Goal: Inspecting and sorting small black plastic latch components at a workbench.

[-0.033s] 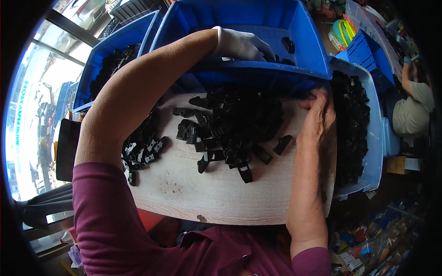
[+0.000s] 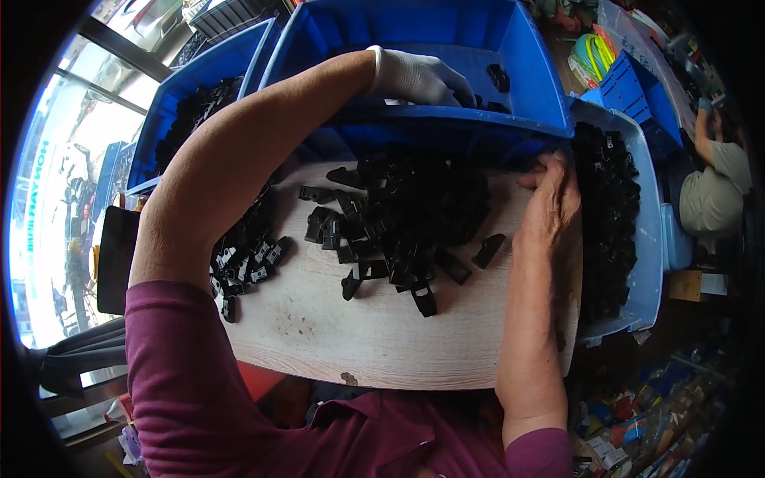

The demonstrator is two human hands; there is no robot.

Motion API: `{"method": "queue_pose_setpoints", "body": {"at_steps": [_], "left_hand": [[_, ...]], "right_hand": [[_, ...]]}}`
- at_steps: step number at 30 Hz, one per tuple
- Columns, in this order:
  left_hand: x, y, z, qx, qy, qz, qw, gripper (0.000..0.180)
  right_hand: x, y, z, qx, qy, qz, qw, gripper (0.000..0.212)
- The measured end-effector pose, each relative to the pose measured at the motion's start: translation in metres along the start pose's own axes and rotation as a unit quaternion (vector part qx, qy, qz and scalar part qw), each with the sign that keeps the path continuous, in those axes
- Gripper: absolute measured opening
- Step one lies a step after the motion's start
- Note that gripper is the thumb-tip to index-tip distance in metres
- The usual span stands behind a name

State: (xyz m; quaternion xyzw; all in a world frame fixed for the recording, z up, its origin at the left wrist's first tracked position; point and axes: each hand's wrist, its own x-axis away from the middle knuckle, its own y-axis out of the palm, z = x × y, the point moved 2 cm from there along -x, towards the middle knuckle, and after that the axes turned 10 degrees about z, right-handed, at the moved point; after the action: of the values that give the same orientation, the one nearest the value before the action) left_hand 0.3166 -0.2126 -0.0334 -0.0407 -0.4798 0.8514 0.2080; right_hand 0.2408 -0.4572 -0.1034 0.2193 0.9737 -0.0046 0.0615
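My left hand (image 2: 421, 78), in a white glove, reaches over the front wall of a large blue plastic bin (image 2: 446, 116). Its fingers curve down beside small black plastic parts (image 2: 498, 77) on the bin's floor, and the front wall hides the fingertips. Bare, my right hand (image 2: 551, 191) grips the bin's near right corner, fingers up against its underside. Beneath the bin's front a heap of black plastic parts (image 2: 398, 223) spreads over the pale wood-grain table (image 2: 319, 342). More black parts (image 2: 249, 263) lie by my left upper arm.
On the left stands another blue bin (image 2: 151, 143) of black parts. A translucent tub (image 2: 647, 263) of black parts stands to the right. Farther right a person (image 2: 717, 179) in light clothing sits bent over. Assorted clutter (image 2: 637, 414) covers the lower right, and a bright window (image 2: 72, 199) fills the left.
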Motion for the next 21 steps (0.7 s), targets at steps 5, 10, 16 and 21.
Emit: {"method": "queue_pose_setpoints", "body": {"at_steps": [5, 10, 16, 21], "left_hand": [[0.002, 0.000, 0.008, 0.031, -0.012, -0.009, 0.999, 0.055], [-0.003, 0.002, 0.003, 0.091, -0.030, -0.065, 0.993, 0.079], [0.003, -0.003, 0.009, 0.082, 0.000, -0.078, 0.993, 0.073], [0.007, 0.002, 0.022, 0.085, 0.036, -0.026, 0.995, 0.058]], "right_hand": [[-0.001, -0.001, 0.000, 0.003, -0.001, 0.003, 1.000, 0.043], [0.001, 0.003, 0.001, 0.009, -0.039, 0.027, 0.999, 0.045], [0.002, 0.002, -0.001, 0.006, -0.043, 0.019, 0.999, 0.044], [0.002, 0.001, -0.002, 0.016, -0.024, 0.016, 0.999, 0.042]]}}
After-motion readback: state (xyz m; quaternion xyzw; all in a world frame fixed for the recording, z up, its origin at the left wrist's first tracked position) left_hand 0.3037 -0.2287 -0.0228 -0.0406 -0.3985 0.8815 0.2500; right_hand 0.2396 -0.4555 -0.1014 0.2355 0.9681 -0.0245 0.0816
